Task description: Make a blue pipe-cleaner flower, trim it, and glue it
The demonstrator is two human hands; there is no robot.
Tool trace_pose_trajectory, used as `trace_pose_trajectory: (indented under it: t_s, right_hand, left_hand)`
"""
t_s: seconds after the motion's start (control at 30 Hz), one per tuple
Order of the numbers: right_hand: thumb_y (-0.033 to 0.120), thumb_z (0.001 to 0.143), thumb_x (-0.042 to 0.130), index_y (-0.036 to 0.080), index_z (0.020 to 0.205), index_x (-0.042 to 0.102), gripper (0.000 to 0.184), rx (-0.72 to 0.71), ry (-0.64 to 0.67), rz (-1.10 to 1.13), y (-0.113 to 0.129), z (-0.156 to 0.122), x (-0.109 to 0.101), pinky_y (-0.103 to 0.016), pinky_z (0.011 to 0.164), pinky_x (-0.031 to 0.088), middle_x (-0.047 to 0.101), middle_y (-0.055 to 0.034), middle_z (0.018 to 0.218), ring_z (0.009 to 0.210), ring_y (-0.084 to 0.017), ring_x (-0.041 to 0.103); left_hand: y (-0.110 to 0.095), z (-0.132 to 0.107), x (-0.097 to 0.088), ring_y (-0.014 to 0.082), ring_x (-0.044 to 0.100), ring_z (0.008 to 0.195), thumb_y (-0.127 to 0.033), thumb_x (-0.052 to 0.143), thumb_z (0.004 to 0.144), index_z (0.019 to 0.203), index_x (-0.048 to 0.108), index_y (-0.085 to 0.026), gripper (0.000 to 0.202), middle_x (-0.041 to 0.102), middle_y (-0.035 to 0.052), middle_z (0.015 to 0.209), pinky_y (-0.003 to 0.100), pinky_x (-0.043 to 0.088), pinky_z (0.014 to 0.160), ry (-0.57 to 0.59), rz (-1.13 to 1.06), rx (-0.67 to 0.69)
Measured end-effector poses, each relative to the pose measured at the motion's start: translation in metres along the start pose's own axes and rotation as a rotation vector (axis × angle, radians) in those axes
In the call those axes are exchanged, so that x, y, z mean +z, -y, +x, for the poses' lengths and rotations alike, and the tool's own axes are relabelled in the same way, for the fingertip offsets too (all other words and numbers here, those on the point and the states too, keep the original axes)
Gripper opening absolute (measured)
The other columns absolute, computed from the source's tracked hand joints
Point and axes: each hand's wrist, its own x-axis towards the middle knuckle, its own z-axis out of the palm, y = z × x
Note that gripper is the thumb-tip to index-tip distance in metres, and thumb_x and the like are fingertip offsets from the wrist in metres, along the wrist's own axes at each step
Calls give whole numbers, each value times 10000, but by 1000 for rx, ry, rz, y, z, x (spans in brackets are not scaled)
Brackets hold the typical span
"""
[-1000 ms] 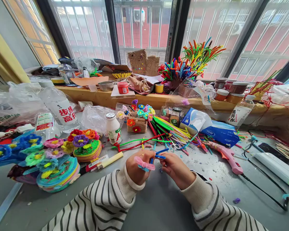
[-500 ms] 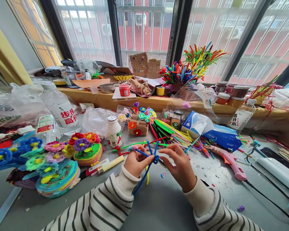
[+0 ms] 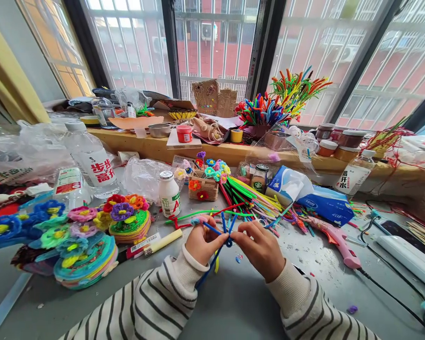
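Blue pipe cleaners, joined at a small looped centre with several stems sticking out, are held up between my two hands over the grey table. My left hand pinches them at the left of the loop between thumb and forefinger. From the other side, my right hand closes thumb and forefinger on the blue stems just right of the centre. One long blue stem hangs down beside my left wrist. Behind the hands lies a heap of coloured pipe cleaners. A yellow stem shows below the loop.
Pipe-cleaner flowers on round bases stand at the left. A white bottle and a small flower basket are behind. At the right lie a pink glue gun with its cord and a blue tissue pack.
My right hand has moved left to the blue pipe cleaners and its fingers have closed on them. My left hand keeps its hold, and the view has shifted slightly.
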Motion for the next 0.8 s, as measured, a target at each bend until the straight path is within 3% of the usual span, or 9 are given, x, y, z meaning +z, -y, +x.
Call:
trace_pose_trajectory:
  t_s: [0.17, 0.33, 0.53, 0.63, 0.73, 0.8]
  right_hand:
    - [127, 745, 423, 207, 793, 556, 163, -15, 23, -6, 0, 1, -2, -251, 568, 352, 513, -37, 765, 645, -134, 417]
    - [209, 693, 493, 201, 720, 564, 76, 254, -15, 235, 8, 4, -3, -290, 631, 355, 457, -39, 773, 700, -156, 413]
    - [224, 619, 538, 174, 612, 549, 52, 667, 1, 766, 10, 4, 3, -294, 662, 335, 408, -28, 767, 771, -174, 407]
    - [199, 584, 526, 167, 571, 552, 43, 907, 89, 1188, 7, 4, 5, -254, 598, 328, 438, -14, 721, 697, -148, 417]
    - [159, 541, 513, 165, 582, 564, 66, 1085, 182, 1561, 8, 6, 1, -228, 542, 310, 456, 7, 619, 598, -114, 405]
    - [158, 530, 510, 159, 577, 573, 79, 1167, 229, 1657, 9, 9, -5, -213, 493, 290, 450, 12, 571, 550, -99, 386]
  left_hand:
    - [0, -2, 1, 95, 493, 482, -229, 575, 568, 679, 311, -192, 289, 440, -59, 532, 227, 404, 486, -17, 166, 88]
    - [-8, -11, 2, 120, 531, 552, -216, 542, 596, 627, 382, -199, 164, 470, -25, 610, 238, 413, 526, -177, 527, 415]
    - [-3, -16, 4, 109, 533, 482, -166, 500, 635, 662, 434, -206, 81, 538, -27, 535, 205, 381, 457, -229, 862, 754]
    - [-8, -19, 4, 100, 517, 445, -122, 463, 647, 665, 449, -187, 69, 540, -28, 483, 202, 394, 439, -116, 895, 961]
    - [-16, -23, 4, 128, 577, 609, -102, 430, 671, 654, 454, -183, 86, 628, 4, 637, 229, 446, 545, -42, 917, 1161]
    - [-19, -25, 4, 127, 583, 643, -107, 449, 661, 651, 453, -190, 84, 637, -7, 676, 224, 453, 567, -35, 877, 1172]
